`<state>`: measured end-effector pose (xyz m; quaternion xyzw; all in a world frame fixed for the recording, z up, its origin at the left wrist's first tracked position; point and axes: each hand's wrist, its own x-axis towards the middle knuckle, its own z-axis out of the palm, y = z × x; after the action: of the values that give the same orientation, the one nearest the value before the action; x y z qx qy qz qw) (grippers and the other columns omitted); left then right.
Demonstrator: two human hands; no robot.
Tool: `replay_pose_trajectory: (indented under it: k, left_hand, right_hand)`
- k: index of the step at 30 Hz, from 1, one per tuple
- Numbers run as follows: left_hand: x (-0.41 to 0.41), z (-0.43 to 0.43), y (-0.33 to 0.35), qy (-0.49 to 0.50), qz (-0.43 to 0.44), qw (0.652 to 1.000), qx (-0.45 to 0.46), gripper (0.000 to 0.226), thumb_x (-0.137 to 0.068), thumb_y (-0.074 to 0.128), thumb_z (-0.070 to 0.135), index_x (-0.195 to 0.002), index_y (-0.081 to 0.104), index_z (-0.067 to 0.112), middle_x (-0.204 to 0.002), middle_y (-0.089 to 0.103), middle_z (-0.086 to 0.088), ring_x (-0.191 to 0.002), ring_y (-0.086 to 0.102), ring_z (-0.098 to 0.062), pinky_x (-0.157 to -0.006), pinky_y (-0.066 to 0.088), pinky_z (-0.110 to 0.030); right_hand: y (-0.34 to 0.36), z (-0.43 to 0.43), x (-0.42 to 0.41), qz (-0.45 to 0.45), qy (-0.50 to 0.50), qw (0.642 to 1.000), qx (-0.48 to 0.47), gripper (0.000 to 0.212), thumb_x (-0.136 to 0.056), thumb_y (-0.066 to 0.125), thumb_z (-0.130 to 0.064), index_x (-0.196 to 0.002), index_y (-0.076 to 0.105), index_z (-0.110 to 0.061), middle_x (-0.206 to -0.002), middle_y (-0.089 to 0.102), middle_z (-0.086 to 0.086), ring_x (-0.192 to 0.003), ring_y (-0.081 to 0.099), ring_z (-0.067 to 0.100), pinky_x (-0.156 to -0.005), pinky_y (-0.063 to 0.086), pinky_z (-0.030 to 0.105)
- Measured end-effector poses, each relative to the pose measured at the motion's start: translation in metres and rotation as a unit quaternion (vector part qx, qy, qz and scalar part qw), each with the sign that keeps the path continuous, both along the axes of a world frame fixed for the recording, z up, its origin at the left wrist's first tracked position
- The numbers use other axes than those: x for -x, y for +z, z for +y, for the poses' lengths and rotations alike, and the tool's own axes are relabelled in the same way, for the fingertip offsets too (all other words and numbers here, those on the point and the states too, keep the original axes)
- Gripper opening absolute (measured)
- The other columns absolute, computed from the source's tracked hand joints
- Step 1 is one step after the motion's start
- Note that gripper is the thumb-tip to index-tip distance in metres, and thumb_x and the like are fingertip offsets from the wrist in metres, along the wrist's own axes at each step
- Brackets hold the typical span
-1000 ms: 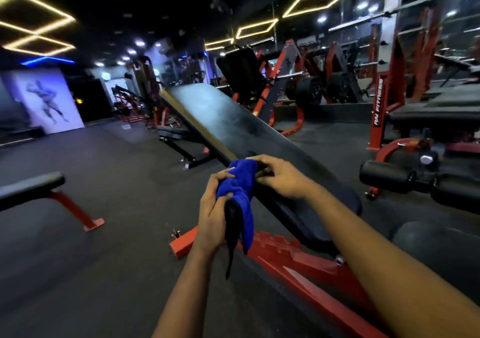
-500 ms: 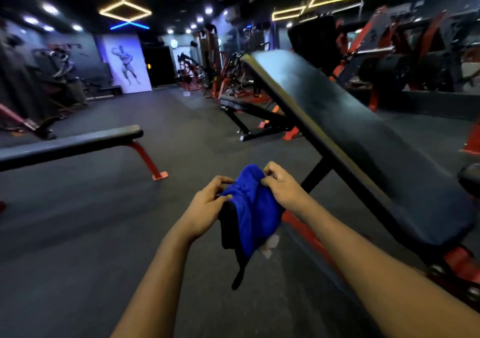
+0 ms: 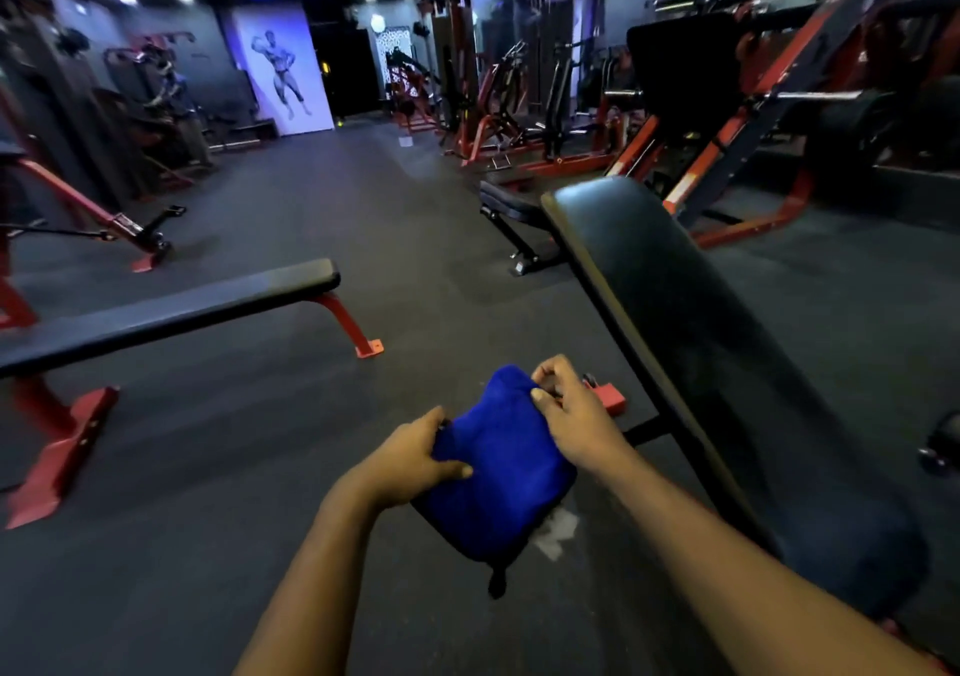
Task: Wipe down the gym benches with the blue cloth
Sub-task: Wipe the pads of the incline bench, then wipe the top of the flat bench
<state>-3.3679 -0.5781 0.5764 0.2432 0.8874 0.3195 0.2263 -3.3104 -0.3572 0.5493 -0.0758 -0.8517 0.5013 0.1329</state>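
Blue fabric cloth (image 3: 498, 472) bunched, hanging in air between our hands at 6 o'clock of view, above dark rubber floor (image 3: 218, 478). Our left hand (image 3: 410, 459) grips cloth's 9 o'clock edge, thumb on top. Our right hand (image 3: 571, 415) pinches its 1 o'clock corner. Black padded incline bench (image 3: 701, 342) at 3 o'clock, near cloth. Black padded flat bench (image 3: 171, 311) on red legs at 10 o'clock, well apart.

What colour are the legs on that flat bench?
Red legs under the flat bench, clearest in the head view.
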Motion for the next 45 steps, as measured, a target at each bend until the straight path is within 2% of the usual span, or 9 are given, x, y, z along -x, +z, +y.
replay_pose_trajectory:
  k: [8,14,21,30,33,36,39,42,45]
  left_hand:
    - [-0.058,-0.058,0.204,0.017,0.058,0.997,-0.036,0.003,-0.097,0.057,0.025,-0.099,0.056,0.026,-0.098,0.063,0.006,-0.085,0.064,-0.006,-0.073,0.053,-0.022]
    - [-0.065,-0.119,0.255,0.077,0.084,0.993,-0.010,0.022,-0.093,0.063,0.035,-0.104,0.058,0.017,-0.102,0.063,-0.001,-0.092,0.062,-0.015,-0.081,0.053,-0.031]
    - [-0.012,-0.218,0.287,0.115,0.117,0.986,0.001,0.028,-0.083,0.074,0.039,-0.081,0.053,0.021,-0.083,0.060,0.002,-0.074,0.057,-0.010,-0.059,0.040,-0.020]
    - [0.099,-0.383,0.312,0.084,0.124,0.987,0.064,0.025,-0.081,0.076,0.021,-0.098,0.060,0.015,-0.102,0.063,-0.002,-0.090,0.060,-0.017,-0.075,0.051,-0.028]
    - [0.139,-0.416,0.316,0.070,0.166,0.982,0.058,0.016,-0.085,0.072,0.016,-0.095,0.061,0.022,-0.105,0.064,-0.002,-0.092,0.061,-0.016,-0.076,0.051,-0.026]
    - [0.174,-0.441,0.320,0.041,0.188,0.979,0.066,0.018,-0.087,0.068,0.009,-0.090,0.060,0.025,-0.099,0.063,0.002,-0.089,0.058,-0.013,-0.074,0.046,-0.023]
    - [0.218,-0.456,0.319,0.030,0.186,0.979,0.074,0.018,-0.087,0.067,0.008,-0.092,0.061,0.025,-0.098,0.066,0.001,-0.091,0.061,-0.015,-0.077,0.046,-0.026]
    - [0.278,-0.472,0.309,0.040,0.187,0.978,0.080,0.018,-0.085,0.068,0.010,-0.093,0.064,0.025,-0.098,0.067,0.003,-0.092,0.061,-0.014,-0.077,0.044,-0.025]
    - [0.359,-0.488,0.296,0.058,0.180,0.978,0.089,0.015,-0.087,0.067,0.012,-0.099,0.066,0.019,-0.101,0.067,-0.001,-0.093,0.060,-0.017,-0.079,0.043,-0.026]
  right_hand:
    - [0.198,-0.048,-0.037,-0.140,0.025,0.982,0.122,0.043,-0.087,0.061,-0.061,-0.089,0.057,-0.018,-0.095,0.065,0.002,-0.095,0.062,0.021,-0.080,0.045,0.036]
    - [0.259,-0.100,-0.041,-0.081,0.042,0.994,0.059,0.020,-0.088,0.070,-0.035,-0.079,0.062,-0.018,-0.100,0.058,0.002,-0.097,0.057,0.020,-0.088,0.046,0.038]
    - [0.281,-0.191,0.010,-0.048,0.076,0.991,0.101,0.033,-0.095,0.063,-0.030,-0.081,0.056,-0.001,-0.079,0.054,0.003,-0.076,0.051,0.015,-0.073,0.041,0.034]
    - [0.292,-0.339,0.125,-0.057,0.083,0.988,0.120,0.017,-0.093,0.064,-0.021,-0.090,0.058,-0.005,-0.093,0.063,0.010,-0.089,0.061,0.023,-0.083,0.052,0.040]
    - [0.293,-0.376,0.158,-0.081,0.083,0.981,0.155,0.009,-0.090,0.063,-0.008,-0.090,0.055,-0.009,-0.090,0.060,0.011,-0.084,0.058,0.021,-0.070,0.047,0.032]
    - [0.294,-0.403,0.191,-0.111,0.117,0.975,0.152,0.033,-0.083,0.065,0.002,-0.106,0.047,-0.014,-0.100,0.057,0.008,-0.083,0.055,0.015,-0.062,0.045,0.023]
    - [0.289,-0.418,0.231,-0.174,0.196,0.957,0.125,0.059,-0.079,0.071,0.006,-0.129,0.048,-0.016,-0.120,0.057,0.008,-0.105,0.059,0.017,-0.075,0.051,0.022]
    - [0.281,-0.429,0.288,-0.211,0.238,0.948,0.030,0.023,-0.078,0.075,-0.004,-0.101,0.072,-0.009,-0.104,0.071,0.009,-0.102,0.066,0.021,-0.092,0.050,0.036]
    - [0.276,-0.441,0.364,-0.164,0.202,0.964,0.058,0.009,-0.084,0.071,-0.014,-0.079,0.063,-0.015,-0.086,0.068,0.002,-0.088,0.063,0.016,-0.079,0.045,0.031]
